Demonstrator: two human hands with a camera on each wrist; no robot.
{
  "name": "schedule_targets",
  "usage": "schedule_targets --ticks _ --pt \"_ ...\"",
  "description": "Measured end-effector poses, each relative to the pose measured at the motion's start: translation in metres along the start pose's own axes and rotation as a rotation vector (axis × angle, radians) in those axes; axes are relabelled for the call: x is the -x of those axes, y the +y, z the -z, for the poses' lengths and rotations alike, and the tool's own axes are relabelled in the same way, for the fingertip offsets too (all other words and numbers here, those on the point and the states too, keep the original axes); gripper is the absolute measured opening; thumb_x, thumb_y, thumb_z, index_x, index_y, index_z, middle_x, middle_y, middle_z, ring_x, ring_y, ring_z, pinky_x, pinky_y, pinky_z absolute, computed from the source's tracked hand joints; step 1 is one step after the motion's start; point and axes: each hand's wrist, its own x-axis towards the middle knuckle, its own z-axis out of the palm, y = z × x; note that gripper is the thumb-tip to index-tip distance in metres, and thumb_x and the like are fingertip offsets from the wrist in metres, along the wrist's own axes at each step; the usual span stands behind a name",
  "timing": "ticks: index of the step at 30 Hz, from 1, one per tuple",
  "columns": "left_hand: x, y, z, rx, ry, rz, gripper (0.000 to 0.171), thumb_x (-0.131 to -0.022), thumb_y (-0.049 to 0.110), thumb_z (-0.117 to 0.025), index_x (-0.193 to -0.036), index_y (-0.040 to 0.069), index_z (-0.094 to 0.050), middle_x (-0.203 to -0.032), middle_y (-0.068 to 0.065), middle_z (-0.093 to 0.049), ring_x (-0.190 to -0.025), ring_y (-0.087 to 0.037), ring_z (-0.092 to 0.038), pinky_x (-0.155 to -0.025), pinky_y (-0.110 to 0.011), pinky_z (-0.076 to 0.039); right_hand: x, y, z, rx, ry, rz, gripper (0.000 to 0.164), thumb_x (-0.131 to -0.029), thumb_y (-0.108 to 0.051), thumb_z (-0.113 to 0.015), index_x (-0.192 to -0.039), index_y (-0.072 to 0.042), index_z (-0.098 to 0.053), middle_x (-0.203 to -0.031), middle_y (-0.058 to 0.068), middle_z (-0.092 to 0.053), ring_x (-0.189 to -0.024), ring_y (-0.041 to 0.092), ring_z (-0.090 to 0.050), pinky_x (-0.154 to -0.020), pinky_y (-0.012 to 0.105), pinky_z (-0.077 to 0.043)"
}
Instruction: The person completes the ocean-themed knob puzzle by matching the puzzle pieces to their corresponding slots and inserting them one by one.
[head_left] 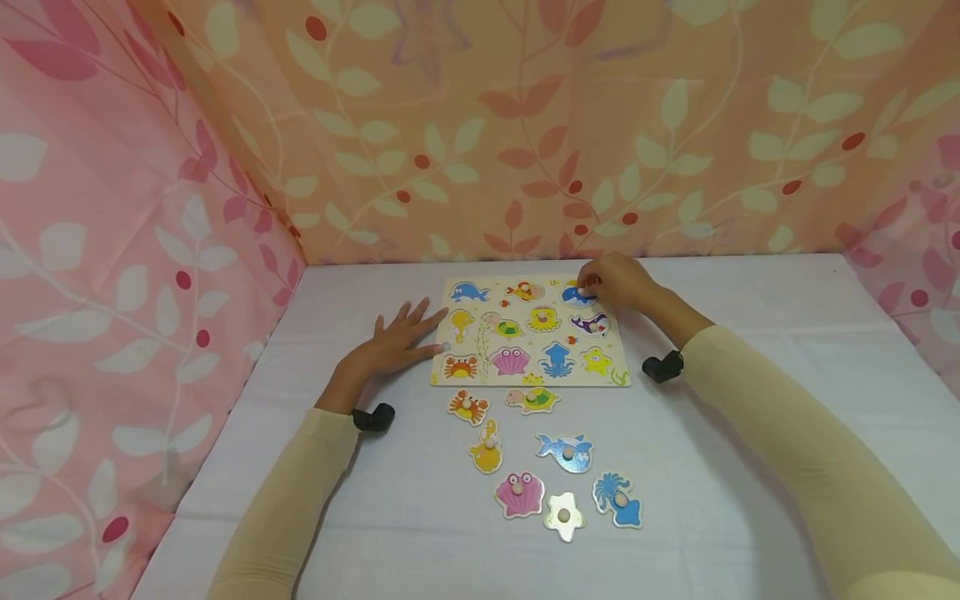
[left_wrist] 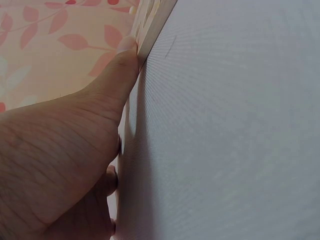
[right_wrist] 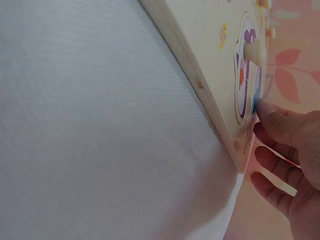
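Note:
A wooden peg puzzle board (head_left: 617,335) printed with sea animals lies on the white-covered table. At its top right corner my right hand (head_left: 617,282) pinches a blue whale piece (head_left: 576,297) with thumb and fingertips; the fingers partly cover it. The right wrist view shows the thumb (right_wrist: 277,120) at the blue edge, beside a knobbed purple whale piece (right_wrist: 245,70). My left hand (head_left: 393,343) lies with fingers spread at the board's left side, its thumb (left_wrist: 125,55) touching the edge. A fish piece (head_left: 527,291) and a yellow octopus piece (head_left: 543,318) sit in the board.
Loose knobbed pieces lie in front of the board: a crab (head_left: 468,407), turtle (head_left: 534,400), seahorse (head_left: 487,448), blue dolphin-like piece (head_left: 570,454), pink shell (head_left: 519,497), star (head_left: 564,518) and blue squid (head_left: 618,500). A leaf-patterned curtain (head_left: 480,133) hangs behind the table.

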Motion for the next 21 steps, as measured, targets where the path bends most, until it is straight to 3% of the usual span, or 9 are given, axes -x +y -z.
schedule_targets --ticks 21 --pt "0.000 0.003 0.000 -0.014 -0.006 0.014 0.079 -0.097 0.071 -0.045 -0.163 0.040 -0.014 -0.171 -0.003 0.004 -0.156 -0.033 0.012 -0.114 -0.070 0.010 0.002 0.010 -0.003 -0.087 0.032 -0.042 0.013 -0.094 -0.013 -0.074 -0.105 -0.008 -0.079 -0.100 0.007 -0.072 -0.096 0.026 -0.060 -0.094 0.042 -0.052"
